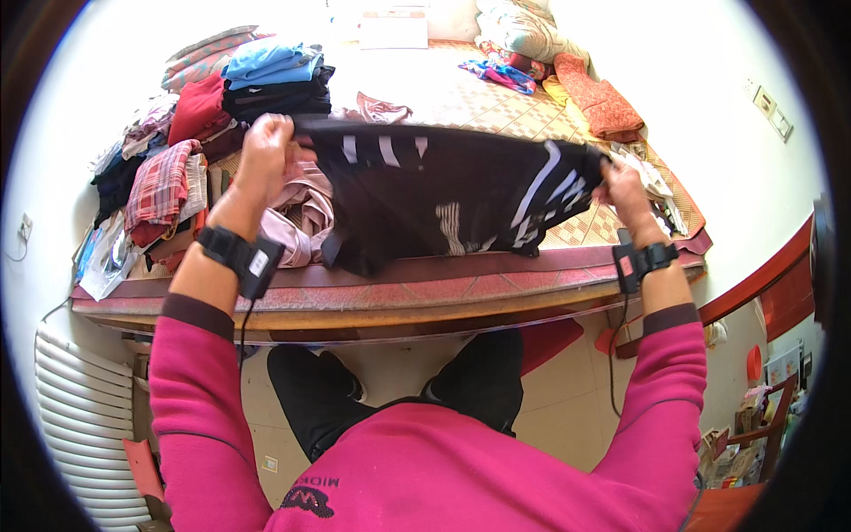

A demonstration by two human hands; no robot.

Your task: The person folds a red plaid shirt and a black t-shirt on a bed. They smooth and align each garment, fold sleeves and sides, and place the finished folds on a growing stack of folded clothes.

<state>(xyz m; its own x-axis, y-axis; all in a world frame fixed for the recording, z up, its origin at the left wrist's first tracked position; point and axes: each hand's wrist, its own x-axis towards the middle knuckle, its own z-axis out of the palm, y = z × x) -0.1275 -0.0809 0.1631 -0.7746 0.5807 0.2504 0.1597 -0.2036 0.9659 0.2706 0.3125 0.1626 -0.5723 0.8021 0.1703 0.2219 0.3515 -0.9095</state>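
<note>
A black garment (412,193) with white printed stripes is stretched out sideways between my two hands, over the front of the bed. My left hand (269,153) grips its upper left corner. The right-hand end is pinched in my right hand (618,183). Its lower edge hangs close to the bed's front edge; whether it touches the mat cannot be told. Partly behind it, at the left, lies a crumpled pale pink cloth (302,219). Another bit of pink fabric (379,108) shows beyond its top edge.
Piles of folded clothes, among them a light blue garment (272,63) and a plaid one (159,186), stand on the bed's left. An orange quilted cloth (598,100) and rolled bedding (518,30) lie at the far right. A white radiator (86,412) stands low on the left.
</note>
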